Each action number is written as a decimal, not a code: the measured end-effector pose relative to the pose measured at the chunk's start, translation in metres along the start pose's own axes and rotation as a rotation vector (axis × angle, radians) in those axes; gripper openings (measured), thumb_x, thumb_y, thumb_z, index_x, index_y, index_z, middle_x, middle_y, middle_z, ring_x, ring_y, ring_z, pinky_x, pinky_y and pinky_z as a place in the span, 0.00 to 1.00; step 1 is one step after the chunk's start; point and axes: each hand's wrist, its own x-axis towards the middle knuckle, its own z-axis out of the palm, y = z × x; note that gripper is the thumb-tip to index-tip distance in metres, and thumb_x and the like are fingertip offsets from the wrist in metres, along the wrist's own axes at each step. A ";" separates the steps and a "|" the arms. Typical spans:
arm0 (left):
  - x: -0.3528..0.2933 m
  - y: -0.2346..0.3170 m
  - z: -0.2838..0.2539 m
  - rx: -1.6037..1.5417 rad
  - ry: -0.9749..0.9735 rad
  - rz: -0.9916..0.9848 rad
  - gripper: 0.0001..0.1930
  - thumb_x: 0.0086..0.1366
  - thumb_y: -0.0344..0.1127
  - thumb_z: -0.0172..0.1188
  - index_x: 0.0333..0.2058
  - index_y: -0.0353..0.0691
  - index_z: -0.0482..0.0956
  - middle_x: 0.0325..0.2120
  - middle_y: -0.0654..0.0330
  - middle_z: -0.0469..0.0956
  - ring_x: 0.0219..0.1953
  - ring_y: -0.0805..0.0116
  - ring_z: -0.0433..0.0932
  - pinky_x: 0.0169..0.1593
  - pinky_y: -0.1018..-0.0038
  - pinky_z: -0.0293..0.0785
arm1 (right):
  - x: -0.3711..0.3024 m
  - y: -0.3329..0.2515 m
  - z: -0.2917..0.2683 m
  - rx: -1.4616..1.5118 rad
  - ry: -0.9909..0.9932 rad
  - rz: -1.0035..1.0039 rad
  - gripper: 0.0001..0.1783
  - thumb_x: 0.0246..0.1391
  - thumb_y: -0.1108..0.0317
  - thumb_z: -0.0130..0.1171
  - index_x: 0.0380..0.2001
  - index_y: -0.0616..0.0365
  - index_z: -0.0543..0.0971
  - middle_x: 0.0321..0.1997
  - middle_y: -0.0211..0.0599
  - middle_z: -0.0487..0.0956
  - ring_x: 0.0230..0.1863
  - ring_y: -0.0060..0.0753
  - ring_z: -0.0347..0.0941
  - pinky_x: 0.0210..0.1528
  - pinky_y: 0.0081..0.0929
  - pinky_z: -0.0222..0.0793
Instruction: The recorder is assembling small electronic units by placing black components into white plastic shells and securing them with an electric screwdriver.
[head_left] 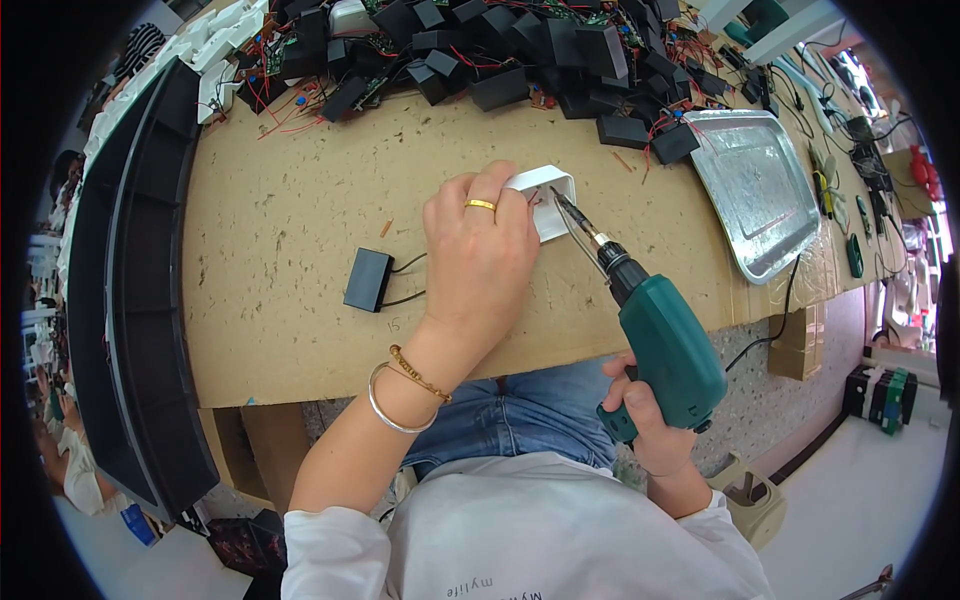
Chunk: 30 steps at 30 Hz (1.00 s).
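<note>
My left hand (pixel 480 240) grips a small white open plastic housing (pixel 553 222), its fingers over the housing's left side. My right hand (pixel 650 415) is wrapped around the handle of a green pistol-shaped soldering gun (pixel 668 345). The gun's thin metal tip and the feed tube beside it reach into the housing's opening; whether the tip touches anything inside is too small to tell. Left of my left hand lies a small black box (pixel 369 279). Two black wires run from it and disappear under my left hand.
A heap of black boxes (pixel 500 60) with red wires and circuit boards lines the table's (pixel 290 220) far side. At the right stands a shiny metal tray (pixel 765 200), with pliers (pixel 822 190) beyond it. A long black bin (pixel 150 290) borders the left.
</note>
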 end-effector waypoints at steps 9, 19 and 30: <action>0.000 0.001 0.000 -0.002 -0.002 0.003 0.08 0.50 0.27 0.59 0.30 0.35 0.71 0.43 0.56 0.70 0.42 0.56 0.68 0.44 0.62 0.63 | 0.001 0.005 -0.007 -0.126 -0.054 0.007 0.16 0.49 0.73 0.60 0.42 0.67 0.74 0.34 0.38 0.78 0.28 0.20 0.72 0.30 0.18 0.70; 0.000 0.000 0.001 -0.002 0.006 0.006 0.09 0.50 0.27 0.59 0.30 0.35 0.71 0.43 0.56 0.70 0.42 0.57 0.68 0.44 0.63 0.63 | 0.000 -0.002 -0.005 -0.212 -0.080 0.112 0.16 0.54 0.63 0.54 0.39 0.66 0.72 0.33 0.39 0.74 0.27 0.24 0.71 0.34 0.25 0.67; -0.001 0.000 0.001 0.003 0.005 0.003 0.09 0.50 0.27 0.59 0.30 0.35 0.70 0.43 0.57 0.70 0.41 0.57 0.68 0.43 0.63 0.64 | -0.001 -0.002 -0.003 -0.207 -0.063 0.091 0.17 0.54 0.62 0.54 0.40 0.66 0.71 0.32 0.38 0.74 0.26 0.24 0.71 0.34 0.25 0.67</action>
